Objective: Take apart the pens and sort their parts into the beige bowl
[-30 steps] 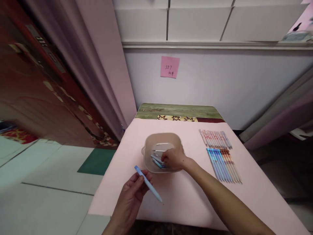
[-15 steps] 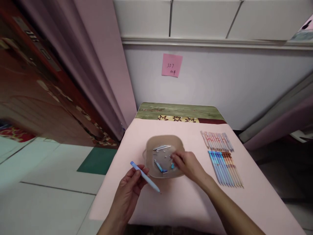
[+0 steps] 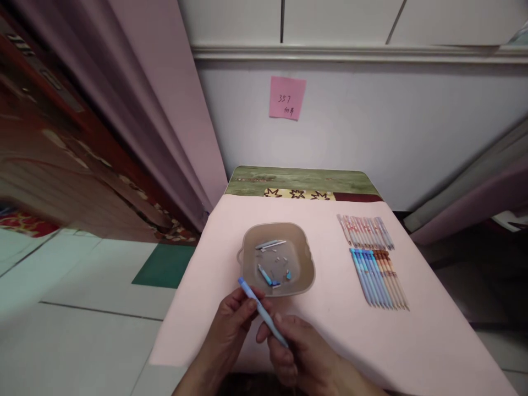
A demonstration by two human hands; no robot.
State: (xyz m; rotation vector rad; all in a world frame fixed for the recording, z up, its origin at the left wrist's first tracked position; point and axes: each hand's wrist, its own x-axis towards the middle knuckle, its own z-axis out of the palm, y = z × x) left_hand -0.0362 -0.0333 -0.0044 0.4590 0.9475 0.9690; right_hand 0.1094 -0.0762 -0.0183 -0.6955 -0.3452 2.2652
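My left hand [image 3: 237,316] pinches a light-blue pen [image 3: 263,312] with a darker blue top end, held at a slant in front of the basin. Closed around the pen's lower end is my right hand [image 3: 299,346], its thumb and fingers at the barrel; whether it also holds a small part cannot be seen. Just beyond both hands stands a beige plastic basin [image 3: 307,264]. Inside lie a blue pen piece [image 3: 265,274], grey slim pen parts [image 3: 270,245], a small turquoise piece [image 3: 288,274] and several tiny bits.
On the right of the pink-covered table [image 3: 350,341], blue and brown pens [image 3: 379,280] lie in a row. Behind them is a row of pale, patterned pens [image 3: 365,232]. A pink note [image 3: 287,98] is stuck to the wall beyond the table.
My right hand has left the basin and come back toward me to the pen's lower end. My left hand and the pen have shifted slightly right and down. The view has tilted a little.
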